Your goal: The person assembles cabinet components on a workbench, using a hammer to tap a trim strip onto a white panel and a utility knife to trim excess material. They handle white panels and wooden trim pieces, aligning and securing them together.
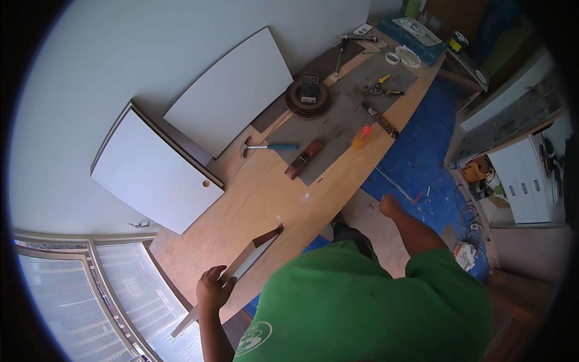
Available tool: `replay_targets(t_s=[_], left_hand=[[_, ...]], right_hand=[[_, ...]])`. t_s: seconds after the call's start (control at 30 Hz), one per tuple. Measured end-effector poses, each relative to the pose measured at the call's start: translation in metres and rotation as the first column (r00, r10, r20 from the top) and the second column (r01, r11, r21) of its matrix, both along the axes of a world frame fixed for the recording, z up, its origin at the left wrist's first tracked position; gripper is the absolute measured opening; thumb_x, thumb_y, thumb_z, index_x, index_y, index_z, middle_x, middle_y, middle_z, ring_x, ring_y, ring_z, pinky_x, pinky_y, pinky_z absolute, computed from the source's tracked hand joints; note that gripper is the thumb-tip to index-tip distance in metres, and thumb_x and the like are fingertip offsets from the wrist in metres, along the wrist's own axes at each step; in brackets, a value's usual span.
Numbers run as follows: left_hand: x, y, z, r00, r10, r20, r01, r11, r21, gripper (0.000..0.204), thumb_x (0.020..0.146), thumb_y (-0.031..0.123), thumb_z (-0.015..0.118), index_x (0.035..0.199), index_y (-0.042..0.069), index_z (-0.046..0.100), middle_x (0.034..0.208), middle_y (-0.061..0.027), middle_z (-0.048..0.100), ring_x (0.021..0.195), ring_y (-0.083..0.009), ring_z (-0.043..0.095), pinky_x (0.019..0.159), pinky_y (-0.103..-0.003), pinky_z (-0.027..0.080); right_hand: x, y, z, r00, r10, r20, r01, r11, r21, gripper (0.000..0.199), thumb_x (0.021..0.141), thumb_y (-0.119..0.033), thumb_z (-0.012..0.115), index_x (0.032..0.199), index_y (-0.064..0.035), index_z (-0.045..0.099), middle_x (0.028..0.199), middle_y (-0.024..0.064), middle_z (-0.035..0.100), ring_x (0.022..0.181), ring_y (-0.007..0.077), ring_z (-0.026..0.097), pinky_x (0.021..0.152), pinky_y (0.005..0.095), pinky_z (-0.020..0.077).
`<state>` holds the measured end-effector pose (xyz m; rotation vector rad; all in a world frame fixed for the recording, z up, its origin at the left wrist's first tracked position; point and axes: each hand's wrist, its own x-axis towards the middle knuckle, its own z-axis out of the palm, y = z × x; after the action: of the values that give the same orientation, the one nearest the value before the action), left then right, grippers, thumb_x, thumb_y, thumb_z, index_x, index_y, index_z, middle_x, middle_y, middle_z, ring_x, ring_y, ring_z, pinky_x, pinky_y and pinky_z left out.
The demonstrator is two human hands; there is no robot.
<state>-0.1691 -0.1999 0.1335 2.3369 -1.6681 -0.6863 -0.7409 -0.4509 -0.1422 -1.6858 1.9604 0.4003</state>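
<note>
On the near-left part of the wooden workbench (pixel 241 208), my left hand (pixel 212 291) is closed on the end of a narrow brown-edged board (pixel 252 256) with a pale face. That board lies along the bench's front edge, its other end pointing away to the right. My right hand (pixel 391 206) hangs off the bench above the floor, fingers curled in, with nothing seen in it. Farther along the bench lie a claw hammer (pixel 271 146) with a blue handle, a reddish hand plane (pixel 304 159) and an orange bottle (pixel 360 138) with a red cap.
Two white panels (pixel 158 172) lean on the wall. A round brown stack (pixel 307 108) carries a dark box-shaped device. Snips (pixel 384 88), a utility knife (pixel 381 120) and a tape roll (pixel 392 58) lie farther back. Blue sheeting (pixel 416 160) covers the floor, with cables (pixel 473 214) at right.
</note>
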Motion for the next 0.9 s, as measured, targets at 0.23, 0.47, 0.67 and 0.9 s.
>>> replay_targets(t_s=[0.23,0.47,0.67,0.9], left_hand=[[-0.036,-0.038,-0.001,0.946,0.173,0.275,-0.218,0.965,0.145,0.044,0.073,0.04,0.09,0.103,0.01,0.078,0.101,-0.0121,0.078,0.096,-0.0341,0.074,0.084,-0.045,0.059],[-0.02,-0.04,0.0,0.946,0.164,0.281,-0.233,0.944,0.233,0.051,0.078,0.054,0.082,0.109,0.014,0.076,0.104,-0.0073,0.078,0.102,-0.0315,0.073,0.089,-0.046,0.058],[-0.016,-0.044,0.002,0.954,0.159,0.256,-0.226,0.939,0.258,0.051,0.076,0.051,0.084,0.109,0.013,0.075,0.096,-0.0073,0.076,0.096,-0.0308,0.072,0.084,-0.045,0.057],[-0.016,-0.044,0.002,0.953,0.15,0.264,-0.215,0.947,0.237,0.05,0.075,0.051,0.086,0.104,0.013,0.074,0.094,-0.0069,0.076,0.092,-0.0309,0.073,0.079,-0.044,0.058]], right_hand=[[-0.083,-0.195,-0.057,0.992,-0.091,0.087,0.108,0.97,-0.217,0.045,0.099,-0.019,0.057,0.14,0.0004,0.06,0.134,0.0276,0.066,0.124,0.0474,0.062,0.103,0.052,0.0525],[-0.106,-0.364,-0.109,0.993,-0.001,0.12,0.03,0.969,-0.247,0.052,0.092,-0.041,0.073,0.121,0.0015,0.067,0.114,0.0276,0.073,0.108,0.046,0.071,0.092,0.0517,0.0566],[-0.089,-0.376,-0.098,0.969,0.245,-0.012,-0.238,0.926,-0.293,0.048,0.104,-0.037,0.059,0.136,-0.0016,0.063,0.127,0.0253,0.07,0.119,0.0417,0.068,0.101,0.0515,0.0528],[-0.081,-0.38,-0.086,0.974,0.218,-0.064,-0.225,0.965,-0.135,0.046,0.109,-0.035,0.05,0.137,-0.0001,0.061,0.125,0.0244,0.071,0.116,0.0414,0.069,0.095,0.0508,0.0532]])
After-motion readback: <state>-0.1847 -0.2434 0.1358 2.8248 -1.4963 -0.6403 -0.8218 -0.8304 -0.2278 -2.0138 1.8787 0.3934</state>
